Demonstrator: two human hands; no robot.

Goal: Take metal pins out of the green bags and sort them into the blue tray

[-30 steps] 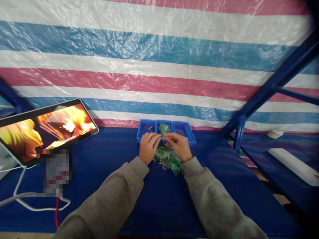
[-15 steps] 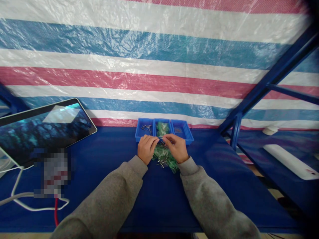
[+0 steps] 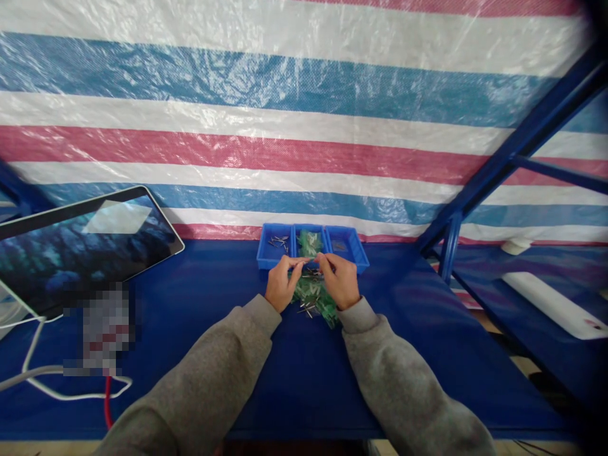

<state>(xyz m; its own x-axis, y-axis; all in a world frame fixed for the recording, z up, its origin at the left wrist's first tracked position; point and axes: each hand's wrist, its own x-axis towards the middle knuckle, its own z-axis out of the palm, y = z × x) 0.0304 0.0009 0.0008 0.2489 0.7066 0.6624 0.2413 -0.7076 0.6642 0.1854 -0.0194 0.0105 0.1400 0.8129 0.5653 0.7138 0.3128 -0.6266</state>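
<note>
My left hand (image 3: 281, 285) and my right hand (image 3: 341, 280) meet fingertip to fingertip just in front of the blue bins. The fingers of both are closed in a pinch, around something too small to make out. Beneath them on the table lies a pile of small green-and-clear plastic packets (image 3: 323, 305), with several thin metal pins (image 3: 308, 310) loose at its near edge. Behind the hands, the left bin (image 3: 270, 261) has several metal pins in it. More green packets (image 3: 310, 242) fill the middle bin, and the right bin (image 3: 358, 256) contains small pieces that I cannot identify.
A tablet-like screen (image 3: 95, 247) leans at the left, with white cables (image 3: 35, 380) and a red cable (image 3: 107, 405) before it. Blue metal framing (image 3: 479, 183) rises at the right. Beyond it lies a long white object (image 3: 551, 304). A striped tarp (image 3: 304, 152) hangs behind the blue table (image 3: 304, 392).
The left fingers have straightened toward the right hand, and its thumb shows more clearly. The right fingertips have shifted slightly. The packets and bins stay in place.
</note>
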